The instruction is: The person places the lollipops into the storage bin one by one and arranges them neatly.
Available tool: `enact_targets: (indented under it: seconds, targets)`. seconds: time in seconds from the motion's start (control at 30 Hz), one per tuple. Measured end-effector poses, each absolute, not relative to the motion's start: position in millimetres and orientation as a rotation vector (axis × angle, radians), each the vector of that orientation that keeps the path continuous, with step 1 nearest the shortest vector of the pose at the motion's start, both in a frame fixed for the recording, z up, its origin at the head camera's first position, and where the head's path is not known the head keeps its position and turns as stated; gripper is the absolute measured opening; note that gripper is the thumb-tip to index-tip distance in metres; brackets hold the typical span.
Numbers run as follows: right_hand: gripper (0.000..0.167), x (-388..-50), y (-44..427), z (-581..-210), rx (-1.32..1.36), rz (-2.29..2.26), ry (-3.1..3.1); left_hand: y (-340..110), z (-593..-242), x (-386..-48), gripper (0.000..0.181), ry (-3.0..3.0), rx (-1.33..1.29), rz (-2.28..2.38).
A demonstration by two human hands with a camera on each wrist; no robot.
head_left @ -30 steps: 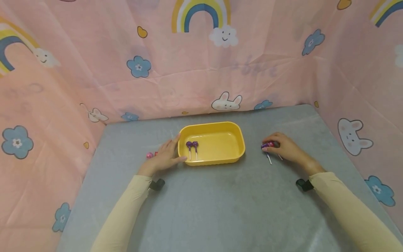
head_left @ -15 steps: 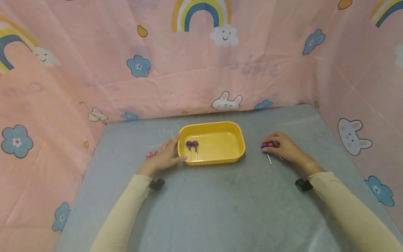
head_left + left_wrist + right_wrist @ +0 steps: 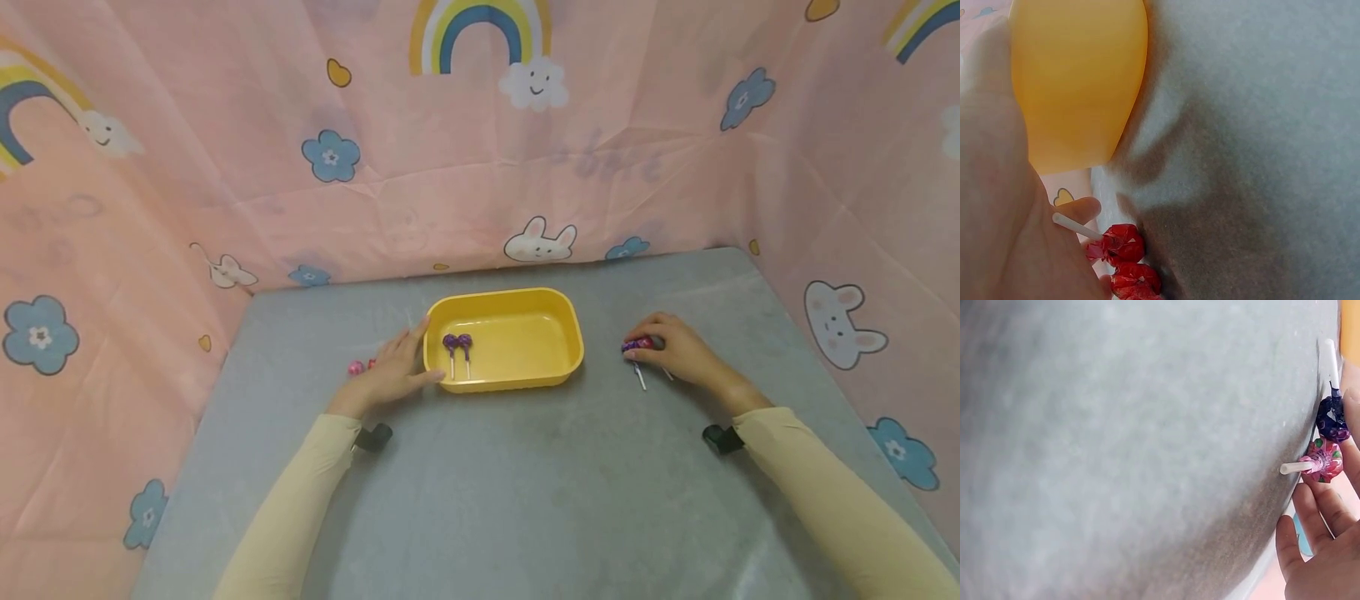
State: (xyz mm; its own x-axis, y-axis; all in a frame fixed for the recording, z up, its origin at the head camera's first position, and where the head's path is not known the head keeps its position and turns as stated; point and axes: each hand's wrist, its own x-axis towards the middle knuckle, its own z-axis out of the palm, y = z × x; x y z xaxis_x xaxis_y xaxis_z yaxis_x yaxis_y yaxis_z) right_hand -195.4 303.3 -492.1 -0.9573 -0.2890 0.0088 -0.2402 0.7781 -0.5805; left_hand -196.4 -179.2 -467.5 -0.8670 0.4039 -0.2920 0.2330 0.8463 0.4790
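A: First item: yellow tray?
B: One yellow tray (image 3: 525, 350), mid-desk (image 3: 495, 500), long axis running from 9 to 3 o'clock, taking 12 as away from the person. In its 9 o'clock end, two purple lollipops (image 3: 465, 341), side by side, heads at 12, sticks at 6.

A: Items at the right hand (image 3: 678, 350)?
B: On the tray's 3 o'clock side: one dark purple lollipop (image 3: 1333, 419), head towards 11, white stick towards 5. Touching it, one pink lollipop (image 3: 1325, 461), its stick mostly hidden from above, the tip towards 5.

A: Any change from half a second ago?
B: None I can see; tray, sweets and both hands keep their places.

A: Poses?
B: Right forearm in from between 4 and 5, hand arched over the desk, thumb and index pinching the dark purple head; whether the pink one is gripped too, I cannot tell. Left forearm in from 7; left hand (image 3: 386, 375) at the tray's 9 o'clock end, fingers spread and relaxed against it, clasping nothing. Beside that palm, two red lollipops (image 3: 1124, 244), one stick crossing in front of it.
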Motion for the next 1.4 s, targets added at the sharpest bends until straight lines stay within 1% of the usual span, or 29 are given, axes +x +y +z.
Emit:
enact_targets:
  seconds: [0.43,0.73,1.0,1.4]
  targets:
    - [0.031,-197.1,300.0,-487.4,-0.432,-0.913,2.875,-180.3,-469.4,-197.1,0.102,2.639,0.485,0.629]
    - [0.034,-198.7,299.5,-486.3,-0.427,-0.881,2.871,-178.6,-467.9,-195.5,0.1,2.628,0.466,0.634]
    - [0.03,-200.6,297.9,-485.2,-0.436,-0.894,2.887,-179.4,-469.5,-195.9,0.1,2.633,0.476,0.655]
    - [0.029,-206.6,294.9,-468.2,-0.495,-0.899,2.899,-179.1,-469.2,-196.4,0.101,2.636,0.457,0.633]
